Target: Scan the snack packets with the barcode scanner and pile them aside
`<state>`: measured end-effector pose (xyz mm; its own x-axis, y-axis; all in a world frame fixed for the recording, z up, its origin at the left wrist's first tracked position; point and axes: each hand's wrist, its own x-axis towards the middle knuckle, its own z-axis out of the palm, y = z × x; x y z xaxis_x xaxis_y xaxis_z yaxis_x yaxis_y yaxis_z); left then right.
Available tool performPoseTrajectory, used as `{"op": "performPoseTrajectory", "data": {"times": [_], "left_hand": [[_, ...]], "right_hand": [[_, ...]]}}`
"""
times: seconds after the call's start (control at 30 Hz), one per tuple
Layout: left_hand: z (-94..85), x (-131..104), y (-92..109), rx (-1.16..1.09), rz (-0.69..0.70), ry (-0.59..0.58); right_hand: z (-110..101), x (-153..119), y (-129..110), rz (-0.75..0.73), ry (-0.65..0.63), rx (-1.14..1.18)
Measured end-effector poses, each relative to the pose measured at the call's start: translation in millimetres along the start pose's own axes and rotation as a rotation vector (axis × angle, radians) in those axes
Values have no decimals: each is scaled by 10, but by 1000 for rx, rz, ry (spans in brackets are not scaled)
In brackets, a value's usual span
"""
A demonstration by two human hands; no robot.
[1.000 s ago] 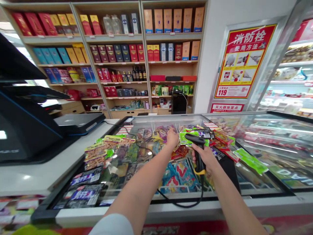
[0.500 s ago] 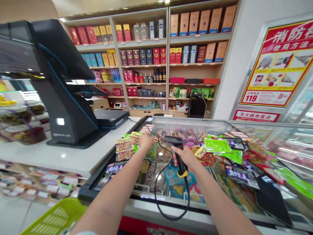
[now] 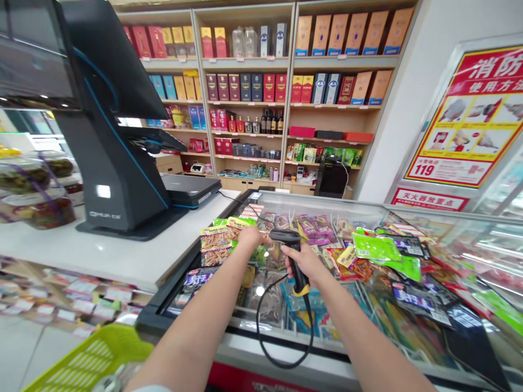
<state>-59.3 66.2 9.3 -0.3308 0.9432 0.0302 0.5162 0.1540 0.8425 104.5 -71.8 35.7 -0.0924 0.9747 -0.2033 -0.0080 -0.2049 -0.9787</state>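
One scanner rests in the right hand

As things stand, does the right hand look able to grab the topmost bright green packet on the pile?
Probably not: the right hand is wrapped around the scanner, so it would likely need freeing first. The way to the green packet looks clear.

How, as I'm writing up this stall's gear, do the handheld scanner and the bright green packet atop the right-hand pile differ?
The scanner is black with yellow trim; the packet is mostly bright green. The scanner is gripped in the right hand, handle downward; the packet lies on the pile. The scanner trails a cable; the packet shows none. Both are over the glass-topped cabinet.
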Motion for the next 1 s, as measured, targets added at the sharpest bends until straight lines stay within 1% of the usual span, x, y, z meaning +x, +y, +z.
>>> {"op": "performPoseTrajectory", "data": {"times": [0.07, 0.17, 0.23, 0.33, 0.4, 0.47, 0.57, 0.7, 0.8, 0.9, 1.0], "left_hand": [[-27, -48, -6, -4, 46, -2], [-82, -126, -18, -93, 105, -51], [-112, -176, -20, -279, 111, -99], [-118, -273, -39, -628, 127, -147], [-104, -352, -78, -807, 168, -139], [-93, -418, -134, -912, 227, -92], [-105, -451, -204, -938, 292, -29], [-129, -400, -222, -951, 245, -17], [-116, -384, -210, -955, 214, -31], [-86, -405, -207, -962, 223, -74], [-53, -412, -219, -965, 236, -89]], "right_hand": [[-41, -14, -2, -7, 18, 26], [-120, -52, -25, -31, 36, 29], [-167, -84, -32, -40, 35, 24], [-208, -125, 4, -77, 30, 36], [-221, -144, 54, -117, 24, 29], [-229, -160, 97, -156, 16, -14], [-230, -193, 113, -179, 3, -93], [-190, -238, 82, -169, -14, -107], [-154, -244, 82, -174, -26, -105], [-139, -230, 101, -167, -19, -100], [-135, -218, 114, -167, -15, -99]]}}
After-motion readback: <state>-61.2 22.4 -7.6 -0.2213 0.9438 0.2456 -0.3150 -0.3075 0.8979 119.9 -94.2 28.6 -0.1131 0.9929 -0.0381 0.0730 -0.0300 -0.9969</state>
